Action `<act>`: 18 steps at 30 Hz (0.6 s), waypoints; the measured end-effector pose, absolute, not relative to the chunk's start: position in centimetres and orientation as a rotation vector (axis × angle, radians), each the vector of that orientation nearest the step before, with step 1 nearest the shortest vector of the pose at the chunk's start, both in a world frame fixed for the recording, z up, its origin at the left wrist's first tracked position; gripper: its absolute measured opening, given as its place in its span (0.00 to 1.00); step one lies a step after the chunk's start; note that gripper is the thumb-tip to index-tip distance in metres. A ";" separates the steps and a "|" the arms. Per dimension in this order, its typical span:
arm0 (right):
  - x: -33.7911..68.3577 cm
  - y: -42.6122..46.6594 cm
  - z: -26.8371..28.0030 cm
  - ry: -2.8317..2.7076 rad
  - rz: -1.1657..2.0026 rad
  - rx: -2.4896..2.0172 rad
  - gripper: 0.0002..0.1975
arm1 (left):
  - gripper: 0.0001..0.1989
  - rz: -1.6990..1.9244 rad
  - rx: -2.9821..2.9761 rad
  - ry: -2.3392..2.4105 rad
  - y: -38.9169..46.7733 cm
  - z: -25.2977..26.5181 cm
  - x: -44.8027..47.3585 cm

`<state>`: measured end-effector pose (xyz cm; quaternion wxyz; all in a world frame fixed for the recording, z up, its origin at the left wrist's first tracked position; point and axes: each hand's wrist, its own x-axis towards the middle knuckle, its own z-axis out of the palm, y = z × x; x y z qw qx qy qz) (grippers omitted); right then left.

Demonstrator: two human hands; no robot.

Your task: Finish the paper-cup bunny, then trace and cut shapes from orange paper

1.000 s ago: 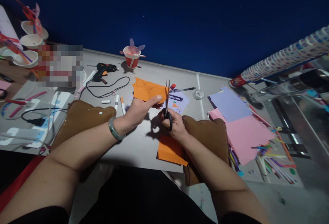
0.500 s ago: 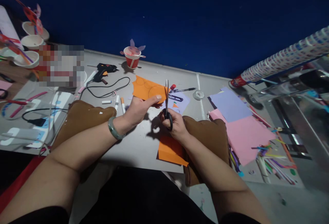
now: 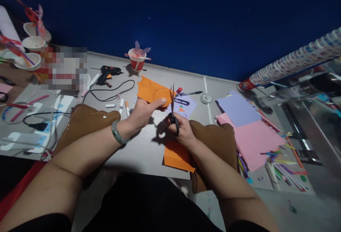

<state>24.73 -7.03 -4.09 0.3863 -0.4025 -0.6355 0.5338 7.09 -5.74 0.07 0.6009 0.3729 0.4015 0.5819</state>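
My left hand (image 3: pixel 144 113) pinches a piece of orange paper (image 3: pixel 151 90) between thumb and fingers; circles are drawn on it in dark line. Black-handled scissors (image 3: pixel 173 113) are in my right hand (image 3: pixel 181 127), blades pointing away from me and lying at the paper's right edge. A second orange sheet (image 3: pixel 177 157) lies on the table, partly under my right wrist. Beyond the scissors are a box cutter (image 3: pixel 182 101), a pen (image 3: pixel 191 93), a red cap (image 3: pixel 179 90) and purple paper (image 3: pixel 189 109) with small orange scraps.
A black glue gun (image 3: pixel 108 74) with its cord lies back left, near several markers (image 3: pixel 127 108). A decorated red cup (image 3: pixel 137 61) stands at the back edge. Brown cushions (image 3: pixel 85 123) lie under both forearms. Tape (image 3: pixel 205 98), pink paper (image 3: pixel 255 138) and stacked cups (image 3: pixel 293 60) are rightward.
The orange paper has tilted slightly, its left end rising a little. Its right edge now reaches past the scissor blades. Both hands stay nearly in place.
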 end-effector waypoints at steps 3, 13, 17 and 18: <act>24.7 -7.0 -3.9 -1.624 1.351 -1.025 0.29 | 0.14 1.348 0.856 0.922 -5.7 0.0 7.0; 24.6 -7.1 -4.0 -1.609 1.344 -1.048 0.29 | 0.12 1.352 0.870 0.925 -5.7 -0.1 6.8; 24.6 -7.1 -3.7 -1.633 1.337 -1.059 0.29 | 0.12 1.355 0.883 0.942 -5.7 0.1 6.7; 24.6 -7.1 -3.6 -1.633 1.336 -1.058 0.29 | 0.12 1.354 0.883 0.946 -5.7 0.1 6.7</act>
